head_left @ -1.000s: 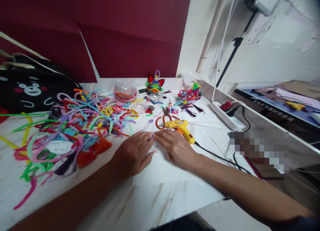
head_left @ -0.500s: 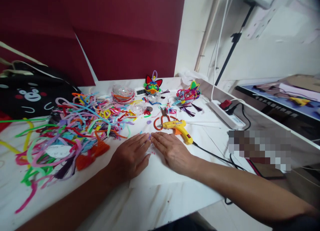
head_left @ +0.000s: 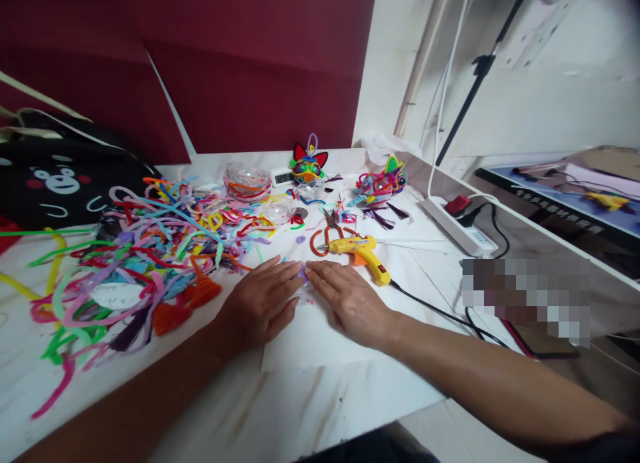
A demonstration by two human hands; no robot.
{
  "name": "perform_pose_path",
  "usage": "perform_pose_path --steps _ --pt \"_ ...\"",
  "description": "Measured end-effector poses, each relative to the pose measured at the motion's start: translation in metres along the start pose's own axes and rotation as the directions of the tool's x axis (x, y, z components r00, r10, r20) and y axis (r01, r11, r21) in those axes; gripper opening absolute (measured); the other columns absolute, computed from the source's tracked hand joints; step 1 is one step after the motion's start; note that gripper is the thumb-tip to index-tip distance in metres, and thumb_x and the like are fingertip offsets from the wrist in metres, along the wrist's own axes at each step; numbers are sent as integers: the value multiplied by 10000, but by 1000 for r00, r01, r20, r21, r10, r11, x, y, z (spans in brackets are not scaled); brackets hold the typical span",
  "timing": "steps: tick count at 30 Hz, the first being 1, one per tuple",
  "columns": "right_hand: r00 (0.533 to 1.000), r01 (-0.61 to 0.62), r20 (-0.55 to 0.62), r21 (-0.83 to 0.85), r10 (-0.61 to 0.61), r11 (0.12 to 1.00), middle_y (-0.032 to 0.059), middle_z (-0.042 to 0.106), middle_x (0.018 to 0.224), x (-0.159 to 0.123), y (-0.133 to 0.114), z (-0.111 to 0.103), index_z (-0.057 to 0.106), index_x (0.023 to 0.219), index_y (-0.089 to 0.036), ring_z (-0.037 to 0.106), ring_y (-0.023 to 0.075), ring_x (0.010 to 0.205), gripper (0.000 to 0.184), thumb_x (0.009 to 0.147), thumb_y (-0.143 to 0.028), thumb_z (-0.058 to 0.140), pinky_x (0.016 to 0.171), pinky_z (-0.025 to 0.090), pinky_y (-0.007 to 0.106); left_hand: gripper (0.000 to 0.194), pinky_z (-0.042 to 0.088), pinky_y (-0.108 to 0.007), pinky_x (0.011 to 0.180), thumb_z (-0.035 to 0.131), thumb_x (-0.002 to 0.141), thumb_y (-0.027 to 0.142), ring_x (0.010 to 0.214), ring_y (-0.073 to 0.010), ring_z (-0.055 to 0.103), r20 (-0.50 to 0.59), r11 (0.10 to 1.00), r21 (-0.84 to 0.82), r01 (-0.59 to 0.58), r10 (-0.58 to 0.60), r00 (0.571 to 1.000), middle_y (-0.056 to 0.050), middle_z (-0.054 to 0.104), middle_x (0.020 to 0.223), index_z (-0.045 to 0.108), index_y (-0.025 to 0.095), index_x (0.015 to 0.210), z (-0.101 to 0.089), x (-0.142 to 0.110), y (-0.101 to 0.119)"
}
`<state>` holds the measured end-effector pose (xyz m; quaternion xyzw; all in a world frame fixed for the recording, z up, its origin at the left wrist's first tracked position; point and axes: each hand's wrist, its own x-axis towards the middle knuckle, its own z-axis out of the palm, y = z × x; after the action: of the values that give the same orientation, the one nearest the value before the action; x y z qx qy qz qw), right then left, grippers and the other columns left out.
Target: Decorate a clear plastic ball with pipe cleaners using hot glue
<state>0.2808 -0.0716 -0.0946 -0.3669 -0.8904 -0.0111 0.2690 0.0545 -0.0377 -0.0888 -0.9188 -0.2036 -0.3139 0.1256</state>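
Both my hands rest low over a sheet of white paper (head_left: pixel 320 353), fingers stretched out and fingertips nearly meeting. Between the fingertips shows a small purple fuzzy piece (head_left: pixel 303 272), mostly covered, so its shape is hard to make out. My left hand (head_left: pixel 263 296) lies on its left, thumb apart from the fingers. My right hand (head_left: pixel 347 296) reaches it from the right, palm down. Something clear with tiny red bits (head_left: pixel 307 299) lies just below the fingertips. Beyond my right hand are a yellow glue gun (head_left: pixel 365 249) and orange-handled pliers (head_left: pixel 331 229).
A heap of colourful pipe cleaners (head_left: pixel 165 249) spreads at left before a black bag (head_left: pixel 60 189). Clear plastic shells (head_left: pixel 247 183), a winged-looking ornament (head_left: pixel 383 183) and an eared ornament (head_left: pixel 309 166) stand behind. A power strip (head_left: pixel 460 229) lies along the right ledge; the glue gun's cord trails right.
My hands stay together at the purple piece, with a little more of it showing between the fingertips. The whole view has shifted slightly.
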Motion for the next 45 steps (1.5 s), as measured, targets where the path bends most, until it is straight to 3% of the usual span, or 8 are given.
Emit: perform_pose_path --steps 8,20,28,38,45 --pt "998 -10 -61 74 14 997 232 506 1417 0 -3 -1 367 1469 -87 449 303 1332 617 859 -79 458 1005 450 497 413 443 -470 1112 569 862 124 1274 -232 555 28 999 -31 5 -4 1000 -160 640 1282 512 141 1270 -3 -1 1" --pt "999 34 25 -116 -32 993 224 500 1444 2 -6 0 466 1400 1 469 352 1304 548 862 -103 466 958 452 497 313 476 -466 1088 582 843 104 1235 -243 589 -4 998 -33 44 -44 999 -180 656 1247 554 122 1154 -1 0 8" --pt "999 34 45 -160 -27 987 216 501 1446 1 -7 1 471 1402 -12 453 340 1313 530 885 -124 451 965 441 483 308 527 -436 1031 593 841 115 1184 -247 629 -42 999 27 20 -19 999 -189 687 1191 552 110 1146 -4 5 11" --pt "998 20 55 -122 -13 992 206 466 1478 -1 -6 -2 435 1429 -20 430 335 1333 587 850 -102 482 996 417 489 351 456 -469 1098 569 864 115 1260 -237 571 22 1000 3 16 -16 1000 -169 649 1272 525 136 1212 -3 -1 6" --pt "999 11 -31 -55 -13 998 211 537 1409 -3 -5 -4 468 1404 -44 465 320 1303 547 860 -102 491 994 440 503 388 429 -490 1117 565 883 166 1281 -230 556 16 1000 2 14 -14 1000 -143 632 1309 492 187 1264 1 -4 3"
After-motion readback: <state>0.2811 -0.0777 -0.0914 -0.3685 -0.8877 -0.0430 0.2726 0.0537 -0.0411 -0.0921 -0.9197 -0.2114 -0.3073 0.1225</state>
